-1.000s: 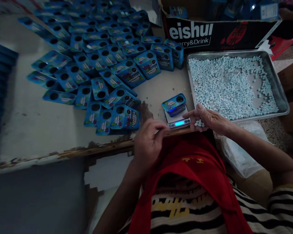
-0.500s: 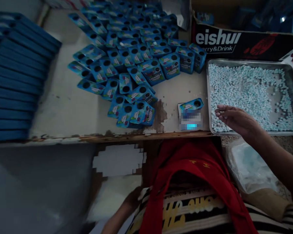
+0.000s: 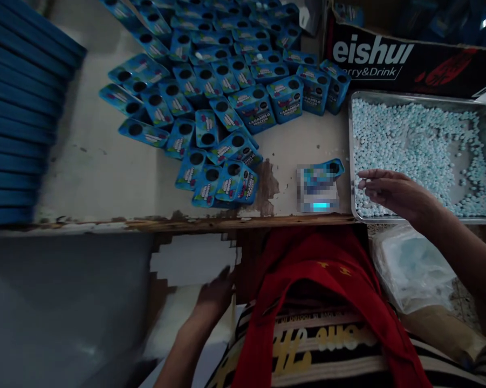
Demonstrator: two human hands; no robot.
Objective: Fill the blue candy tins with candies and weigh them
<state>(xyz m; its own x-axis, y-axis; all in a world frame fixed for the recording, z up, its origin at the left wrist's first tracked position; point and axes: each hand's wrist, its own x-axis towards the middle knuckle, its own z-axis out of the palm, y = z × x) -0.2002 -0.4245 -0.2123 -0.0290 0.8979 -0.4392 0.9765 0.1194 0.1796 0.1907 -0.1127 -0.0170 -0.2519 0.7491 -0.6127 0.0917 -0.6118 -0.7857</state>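
My right hand (image 3: 404,196) hovers over the near left corner of a metal tray (image 3: 353,161), its fingers pointing left and drawn loosely together. Whatever sits at the fingertips is too small to make out. Small pale blue and white candies (image 3: 400,145) cover much of the tray. Left of it, a small digital scale (image 3: 319,196) with a lit display bears a blue flip-top candy box (image 3: 332,168). Below the table edge, my left hand (image 3: 216,291) is in dim light beside my apron; its fingers are too dark to read.
Many blue candy boxes (image 3: 251,108) stand crowded across the table (image 3: 105,161). A row of long blue packs (image 3: 24,118) lies at the left. Behind the tray is a black carton (image 3: 372,64). A clear plastic bag (image 3: 412,269) sits below the tray.
My left hand has risen and moved further into view below the table edge. My right hand stays over the tray's near left corner, its fingers shifted slightly. The view has shifted a little.
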